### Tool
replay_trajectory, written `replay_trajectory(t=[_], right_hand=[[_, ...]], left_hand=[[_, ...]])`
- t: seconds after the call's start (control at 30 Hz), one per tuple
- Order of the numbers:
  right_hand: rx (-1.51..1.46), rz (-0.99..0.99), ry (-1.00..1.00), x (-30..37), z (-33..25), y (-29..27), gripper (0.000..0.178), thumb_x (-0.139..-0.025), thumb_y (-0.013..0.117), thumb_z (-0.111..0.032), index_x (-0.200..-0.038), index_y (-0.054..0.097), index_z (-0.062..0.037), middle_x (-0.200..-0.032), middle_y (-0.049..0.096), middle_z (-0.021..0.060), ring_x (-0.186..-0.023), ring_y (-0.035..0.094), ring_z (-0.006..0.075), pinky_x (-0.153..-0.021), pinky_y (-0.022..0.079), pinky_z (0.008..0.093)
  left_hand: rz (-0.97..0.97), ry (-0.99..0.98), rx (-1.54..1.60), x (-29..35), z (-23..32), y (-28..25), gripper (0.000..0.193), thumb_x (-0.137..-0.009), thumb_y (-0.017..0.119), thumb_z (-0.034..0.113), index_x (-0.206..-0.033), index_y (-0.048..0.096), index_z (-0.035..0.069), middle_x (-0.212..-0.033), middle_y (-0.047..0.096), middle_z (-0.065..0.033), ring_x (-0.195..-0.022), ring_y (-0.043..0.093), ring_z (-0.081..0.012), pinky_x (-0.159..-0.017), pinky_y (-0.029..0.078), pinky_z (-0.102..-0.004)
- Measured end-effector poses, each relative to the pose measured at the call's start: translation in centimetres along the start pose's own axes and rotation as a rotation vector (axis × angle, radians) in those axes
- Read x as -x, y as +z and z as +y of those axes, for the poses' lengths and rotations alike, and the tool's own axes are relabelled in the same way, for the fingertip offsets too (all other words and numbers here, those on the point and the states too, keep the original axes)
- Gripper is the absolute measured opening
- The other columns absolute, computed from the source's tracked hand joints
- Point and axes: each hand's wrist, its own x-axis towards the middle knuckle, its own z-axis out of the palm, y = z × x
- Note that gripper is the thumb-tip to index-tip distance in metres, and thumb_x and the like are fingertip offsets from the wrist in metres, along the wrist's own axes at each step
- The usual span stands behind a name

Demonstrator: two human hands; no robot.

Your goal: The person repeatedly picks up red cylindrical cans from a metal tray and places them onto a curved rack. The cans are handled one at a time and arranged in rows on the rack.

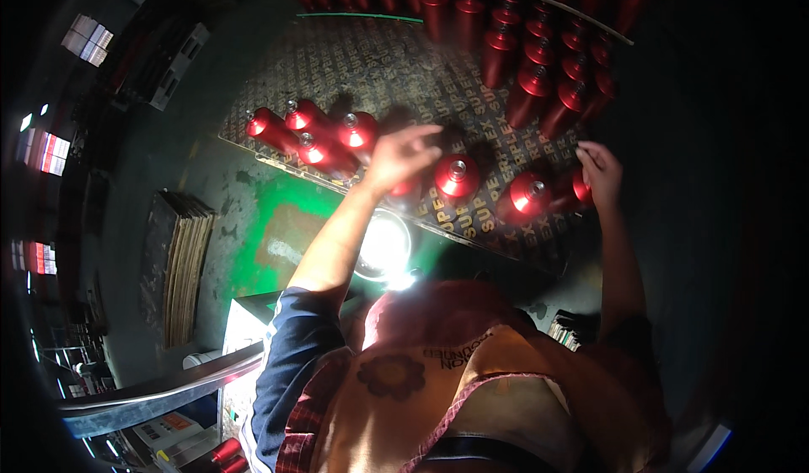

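Over the near edge of a printed board (379, 77), my left hand (403, 159) hovers with its fingers stretched to the right and nothing in them. Below it, a red metal bottle (404, 190) is partly covered by my hand and wrist. Just right of that stands another red bottle (458, 175), and farther right a third (531, 195). My right hand (600, 169) is at the board's right side, fingers loosely bent and apart. Beside it, a red bottle (581, 188) is partly hidden by the hand; whether they touch I cannot tell.
Several red bottles (308, 147) stand at the board's left corner. Rows of more red bottles (533, 81) fill the far right. A bright round lamp (383, 245) glares in front of me. Stacked boards (187, 262) stand on the floor at left, near a metal rail (168, 393).
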Motion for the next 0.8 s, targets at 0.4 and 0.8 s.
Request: replay_trajectory(t=[0.4,0.8], right_hand=[[0.26,-0.234,0.286,8.3,-4.6,6.2,0.043,-0.086,0.073,-0.008,-0.127,0.06,-0.0105,-0.07,0.056,-0.0031,-0.064,0.049,0.003,-0.061,0.042,0.0219],[0.428,-0.062,-0.036,17.9,-4.8,6.1,0.024,-0.081,0.075,-0.006,-0.104,0.067,-0.0066,-0.076,0.063,-0.0025,-0.07,0.056,0.0018,-0.062,0.046,0.0217]], left_hand=[[-0.43,0.109,-0.241,-1.1,1.1,3.0,0.037,-0.083,0.075,0.027,-0.118,0.068,0.016,-0.08,0.068,-0.0084,-0.074,0.066,-0.0186,-0.069,0.051,-0.0317],[0.219,0.179,-0.111,22.9,1.6,5.8,0.026,-0.077,0.076,0.021,-0.1,0.072,0.009,-0.074,0.067,-0.0077,-0.065,0.065,-0.0201,-0.068,0.054,-0.0311]])
